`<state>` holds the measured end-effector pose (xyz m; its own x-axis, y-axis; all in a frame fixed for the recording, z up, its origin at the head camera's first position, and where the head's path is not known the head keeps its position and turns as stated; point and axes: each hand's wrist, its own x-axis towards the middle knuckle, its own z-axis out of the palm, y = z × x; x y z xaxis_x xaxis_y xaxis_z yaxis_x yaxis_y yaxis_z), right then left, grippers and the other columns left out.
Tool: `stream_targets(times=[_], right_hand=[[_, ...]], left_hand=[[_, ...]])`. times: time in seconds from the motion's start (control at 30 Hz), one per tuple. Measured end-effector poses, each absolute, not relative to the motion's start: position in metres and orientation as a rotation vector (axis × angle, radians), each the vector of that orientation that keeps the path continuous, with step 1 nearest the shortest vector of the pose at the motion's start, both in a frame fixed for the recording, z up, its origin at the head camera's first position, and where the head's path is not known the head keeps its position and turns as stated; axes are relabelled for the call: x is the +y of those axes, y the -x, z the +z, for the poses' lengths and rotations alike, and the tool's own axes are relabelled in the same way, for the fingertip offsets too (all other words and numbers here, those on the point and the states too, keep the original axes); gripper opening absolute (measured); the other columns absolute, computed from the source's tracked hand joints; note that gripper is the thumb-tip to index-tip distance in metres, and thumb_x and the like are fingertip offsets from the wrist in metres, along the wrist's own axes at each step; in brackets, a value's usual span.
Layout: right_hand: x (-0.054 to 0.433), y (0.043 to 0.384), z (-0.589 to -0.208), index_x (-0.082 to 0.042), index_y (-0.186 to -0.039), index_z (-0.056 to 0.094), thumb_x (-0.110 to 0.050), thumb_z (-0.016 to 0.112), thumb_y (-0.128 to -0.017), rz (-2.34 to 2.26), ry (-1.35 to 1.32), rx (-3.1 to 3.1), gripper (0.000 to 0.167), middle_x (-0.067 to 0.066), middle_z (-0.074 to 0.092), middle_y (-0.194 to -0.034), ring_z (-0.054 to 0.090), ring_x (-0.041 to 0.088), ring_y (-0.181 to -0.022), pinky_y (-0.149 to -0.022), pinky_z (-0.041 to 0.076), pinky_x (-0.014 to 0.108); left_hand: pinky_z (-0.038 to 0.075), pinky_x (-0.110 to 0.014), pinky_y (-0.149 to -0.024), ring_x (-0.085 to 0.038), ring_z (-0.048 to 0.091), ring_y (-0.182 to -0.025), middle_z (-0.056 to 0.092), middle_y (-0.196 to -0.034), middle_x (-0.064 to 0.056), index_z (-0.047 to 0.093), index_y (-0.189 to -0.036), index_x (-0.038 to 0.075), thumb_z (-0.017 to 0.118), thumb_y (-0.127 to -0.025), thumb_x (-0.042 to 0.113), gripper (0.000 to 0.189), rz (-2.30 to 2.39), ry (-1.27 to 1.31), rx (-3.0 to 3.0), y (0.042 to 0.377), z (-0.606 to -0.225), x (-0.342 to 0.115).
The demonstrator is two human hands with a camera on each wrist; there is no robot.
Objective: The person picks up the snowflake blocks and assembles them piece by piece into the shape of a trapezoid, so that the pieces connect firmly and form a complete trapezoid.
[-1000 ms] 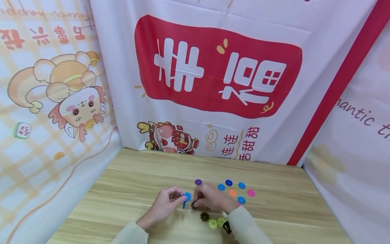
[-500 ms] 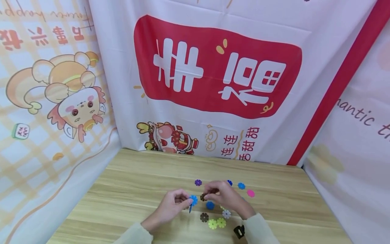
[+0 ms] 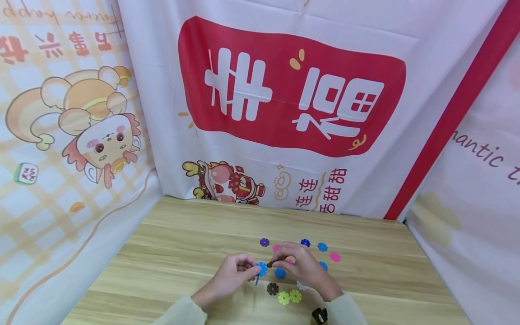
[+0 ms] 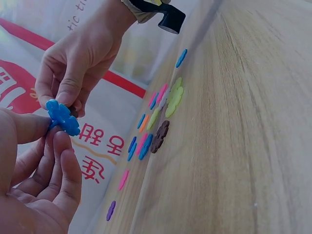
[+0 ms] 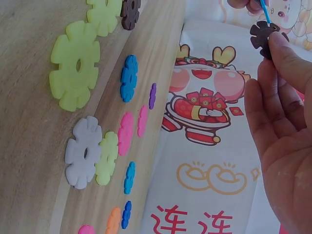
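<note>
My left hand [image 3: 232, 276] pinches blue notched flower-shaped plastic discs [image 4: 62, 117] between thumb and fingers. In the head view one disc faces up while another hangs edge-on below it, the two joined. Across from it, my right hand [image 3: 304, 267] holds a dark brown notched disc [image 5: 262, 38] by its edge, between thumb and forefinger. The brown disc's far rim is right at the blue disc's edge, above the table. In the left wrist view the blue disc covers most of the brown one.
Loose discs lie on the wooden table [image 3: 195, 234] under and beyond my right hand: brown [image 3: 272, 289], yellow-green [image 3: 284, 298], white [image 5: 84, 152], purple [image 3: 264, 242], pink [image 3: 335, 257] and several blue. Printed cloth [image 3: 292, 180] hangs behind and at both sides.
My right hand has lifted the brown disc off the table area and turned it edge-on. My left hand has shifted right with the blue discs, so the pieces now meet.
</note>
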<state>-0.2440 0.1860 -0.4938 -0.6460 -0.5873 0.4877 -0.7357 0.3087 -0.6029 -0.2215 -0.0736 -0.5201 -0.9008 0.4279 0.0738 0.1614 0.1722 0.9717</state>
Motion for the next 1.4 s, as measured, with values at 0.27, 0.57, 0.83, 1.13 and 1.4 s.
stream_targets(times=[0.27, 0.57, 0.83, 1.13, 1.4], right_hand=[[0.185, 0.242, -0.493, -0.016, -0.099, 0.077, -0.007, 0.08, -0.091, 1.161, -1.255, -2.361, 0.013, -0.004, 0.075, -0.096, 0.069, 0.003, -0.089, -0.08, 0.063, 0.021], [0.18, 0.234, -0.49, -0.01, -0.093, 0.076, 0.006, 0.085, -0.081, 0.902, -1.316, -2.201, 0.022, -0.002, 0.075, -0.092, 0.072, 0.007, -0.085, -0.079, 0.057, 0.008], [0.177, 0.233, -0.493, -0.008, -0.091, 0.075, 0.008, 0.084, -0.082, 0.846, -1.292, -2.097, 0.02, 0.002, 0.075, -0.089, 0.073, 0.009, -0.082, -0.078, 0.057, 0.009], [0.183, 0.236, -0.493, -0.009, -0.091, 0.075, 0.007, 0.086, -0.079, 0.894, -1.385, -2.132, 0.023, -0.001, 0.075, -0.087, 0.071, 0.007, -0.079, -0.076, 0.056, 0.007], [0.19, 0.234, -0.483, -0.011, -0.099, 0.077, 0.0, 0.083, -0.085, 0.878, -1.452, -2.26, 0.018, -0.001, 0.079, -0.097, 0.075, 0.007, -0.088, -0.082, 0.059, 0.011]], left_hand=[[0.06, -0.019, -0.077, -0.012, 0.069, -0.086, 0.073, -0.101, -0.008, 0.071, -0.109, 0.002, 0.074, -0.1, 0.023, 0.023, 1.803, -0.594, 2.223, 0.222, -0.521, -0.073], [0.061, -0.022, -0.075, -0.014, 0.069, -0.083, 0.073, -0.096, -0.008, 0.072, -0.105, 0.002, 0.077, -0.097, 0.018, 0.019, 1.83, -0.561, 2.166, 0.221, -0.517, -0.071], [0.06, -0.021, -0.072, -0.01, 0.069, -0.078, 0.075, -0.094, -0.01, 0.073, -0.104, -0.004, 0.076, -0.097, 0.014, 0.019, 1.886, -0.552, 2.118, 0.222, -0.516, -0.063], [0.062, -0.027, -0.076, -0.013, 0.068, -0.083, 0.073, -0.094, -0.004, 0.073, -0.105, 0.002, 0.074, -0.1, 0.023, 0.022, 1.767, -0.587, 2.092, 0.227, -0.514, -0.065], [0.06, -0.026, -0.092, -0.018, 0.071, -0.104, 0.076, -0.113, -0.001, 0.073, -0.123, 0.013, 0.071, -0.101, 0.038, 0.034, 1.623, -0.687, 2.094, 0.237, -0.512, -0.067]])
